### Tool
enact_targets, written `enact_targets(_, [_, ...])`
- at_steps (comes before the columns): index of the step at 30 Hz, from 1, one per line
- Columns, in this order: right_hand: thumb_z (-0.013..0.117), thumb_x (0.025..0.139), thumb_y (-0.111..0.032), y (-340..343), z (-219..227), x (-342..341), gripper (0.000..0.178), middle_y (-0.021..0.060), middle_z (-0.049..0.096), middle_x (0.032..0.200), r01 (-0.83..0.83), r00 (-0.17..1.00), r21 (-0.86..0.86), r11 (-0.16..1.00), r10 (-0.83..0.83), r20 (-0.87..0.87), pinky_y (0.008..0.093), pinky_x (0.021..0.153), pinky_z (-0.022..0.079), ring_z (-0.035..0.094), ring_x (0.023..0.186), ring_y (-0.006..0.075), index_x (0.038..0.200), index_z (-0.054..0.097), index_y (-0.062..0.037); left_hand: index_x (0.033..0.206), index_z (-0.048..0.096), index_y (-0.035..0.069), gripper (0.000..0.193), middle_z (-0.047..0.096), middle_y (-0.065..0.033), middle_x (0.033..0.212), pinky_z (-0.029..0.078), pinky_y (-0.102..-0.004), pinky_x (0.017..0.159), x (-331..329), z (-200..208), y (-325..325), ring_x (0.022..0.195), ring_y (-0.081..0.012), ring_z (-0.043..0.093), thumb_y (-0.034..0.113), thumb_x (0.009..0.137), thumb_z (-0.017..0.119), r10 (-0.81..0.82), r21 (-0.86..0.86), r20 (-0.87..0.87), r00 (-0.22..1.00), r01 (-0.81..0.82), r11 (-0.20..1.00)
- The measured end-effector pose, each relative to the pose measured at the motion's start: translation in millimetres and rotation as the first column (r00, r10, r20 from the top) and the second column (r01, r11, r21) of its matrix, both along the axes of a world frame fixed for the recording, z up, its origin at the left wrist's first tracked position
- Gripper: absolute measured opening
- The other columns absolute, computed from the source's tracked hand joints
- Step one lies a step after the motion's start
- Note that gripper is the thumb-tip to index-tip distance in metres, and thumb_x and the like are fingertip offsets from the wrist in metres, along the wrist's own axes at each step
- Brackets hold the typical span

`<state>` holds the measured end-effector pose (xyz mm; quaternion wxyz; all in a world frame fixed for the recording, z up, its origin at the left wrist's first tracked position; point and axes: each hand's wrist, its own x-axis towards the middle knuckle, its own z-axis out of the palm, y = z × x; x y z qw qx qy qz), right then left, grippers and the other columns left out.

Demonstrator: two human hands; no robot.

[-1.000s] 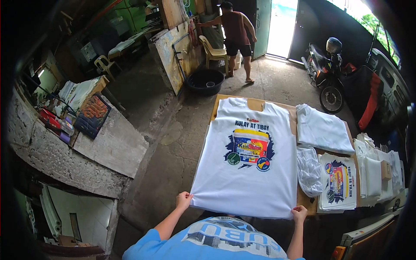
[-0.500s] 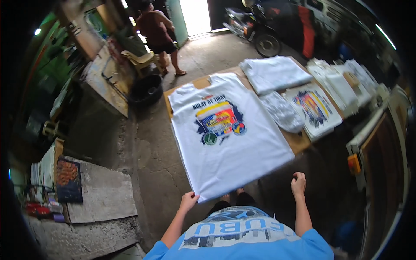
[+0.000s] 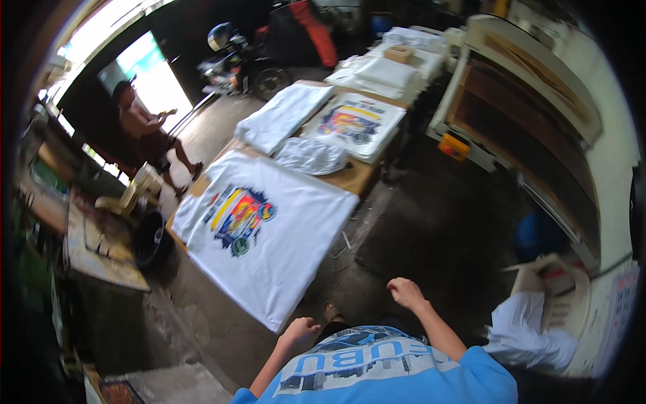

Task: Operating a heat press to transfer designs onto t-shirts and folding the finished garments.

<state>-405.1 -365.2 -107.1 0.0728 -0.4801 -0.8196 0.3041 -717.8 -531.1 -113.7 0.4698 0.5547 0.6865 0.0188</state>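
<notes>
The left hand [image 3: 301, 331] hangs in front of the person's blue shirt with its fingers curled loosely together, holding nothing. It is just beside the lowest corner of the white printed T-shirt [image 3: 269, 232], though I cannot tell whether the fingertips touch the cloth. The right hand [image 3: 406, 293] is raised over the dark floor [image 3: 417, 236], fingers bent inward into a loose fist, also holding nothing and well apart from the shirt.

The white printed T-shirt lies flat and spread out, print side up, on the tabletop [image 3: 353, 178], its lower hem hanging past the near edge toward the person. A colourful round design in red, yellow and blue sits on its chest. Beyond it on the same tabletop rests a crumpled clear plastic bag [image 3: 311, 155], then a folded white shirt [image 3: 282, 116] and a second printed shirt [image 3: 353, 124] laid flat beside it. Farther back are stacks of white folded garments [image 3: 387, 71].

To the right stands a long wooden-framed machine [image 3: 525, 121], and below it a pale basket [image 3: 558, 296] with white cloth [image 3: 525, 330] spilling out. At the left another person [image 3: 145, 131] stands near the bright doorway, with a motorcycle [image 3: 242, 64] parked behind and a black tub [image 3: 151, 239] on the floor.
</notes>
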Motion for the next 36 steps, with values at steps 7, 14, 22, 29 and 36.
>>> enact_targets(7, [0.050,0.077,-0.013,-89,3,132,0.014,0.0105,0.060,0.087,0.329,0.935,-0.073,0.942,-0.335,-0.119,0.0366,0.074,0.047,0.057,0.085,0.0274,0.085,0.060,-0.0081,0.082,0.060,0.003,0.027,0.061,-0.0187,0.083,0.046,-0.0413,0.071,111,9,106,0.082,-0.0343,0.058,0.029,0.077,0.056,-0.342,0.171,-0.125,0.931,0.360,0.917])
enact_targets(14, [0.054,0.074,-0.012,-193,8,325,0.008,0.0108,0.059,0.075,0.782,0.622,0.111,0.613,-0.761,-0.182,0.0375,0.064,0.047,0.058,0.072,0.0286,0.072,0.057,-0.0048,0.088,0.063,0.006,0.022,0.062,-0.0157,0.085,0.047,-0.0393,0.072,285,6,149,0.084,-0.0309,0.059,0.025,0.076,0.057,-0.650,0.210,-0.135,0.748,0.663,0.719])
enact_targets(22, [0.056,0.071,-0.006,-298,26,428,0.003,0.0128,0.057,0.069,0.994,0.100,0.074,0.079,-0.935,-0.340,0.0378,0.056,0.044,0.057,0.065,0.0304,0.070,0.055,-0.0030,0.090,0.062,0.006,0.025,0.063,-0.0140,0.086,0.047,-0.0370,0.072,474,14,148,0.084,-0.0289,0.060,0.027,0.077,0.058,-0.958,0.029,0.002,0.286,0.958,0.286])
enact_targets(29, [0.059,0.072,-0.006,-324,25,505,0.006,0.0116,0.059,0.071,0.996,-0.032,0.063,-0.060,-0.928,-0.372,0.0322,0.055,0.044,0.057,0.061,0.0247,0.077,0.057,-0.0027,0.087,0.062,0.006,0.027,0.062,-0.0140,0.087,0.046,-0.0378,0.072,594,-2,182,0.084,-0.0292,0.059,0.030,0.077,0.057,-0.995,-0.026,-0.094,0.024,0.999,0.027])
enact_targets(36, [0.065,0.071,-0.013,-299,16,639,0.023,0.0115,0.060,0.074,0.971,-0.219,0.009,-0.239,-0.904,-0.367,0.0342,0.062,0.045,0.058,0.068,0.0267,0.090,0.056,-0.0017,0.084,0.060,0.005,0.023,0.062,-0.0126,0.085,0.045,-0.0368,0.068,715,-10,199,0.080,-0.0275,0.059,0.026,0.077,0.056,-0.986,-0.045,-0.134,-0.096,0.995,-0.091])
